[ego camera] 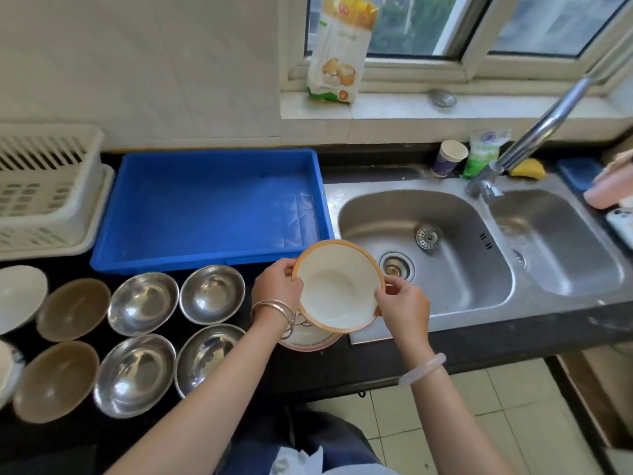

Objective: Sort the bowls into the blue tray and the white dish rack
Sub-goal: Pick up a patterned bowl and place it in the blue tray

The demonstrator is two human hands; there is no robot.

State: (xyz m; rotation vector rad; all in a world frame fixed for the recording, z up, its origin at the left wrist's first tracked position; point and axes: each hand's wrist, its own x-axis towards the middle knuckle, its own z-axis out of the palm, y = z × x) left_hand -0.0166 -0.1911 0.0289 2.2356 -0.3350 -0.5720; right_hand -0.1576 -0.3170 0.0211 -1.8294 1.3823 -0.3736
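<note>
Overhead, both hands held one orange-rimmed white bowl tilted above the table's edge beside the sink: left hand and right hand each kept a grip clamped on its rim. Behind sat the blue tray, empty; the white dish rack stood left. Four steel bowls waited nearby.
</note>
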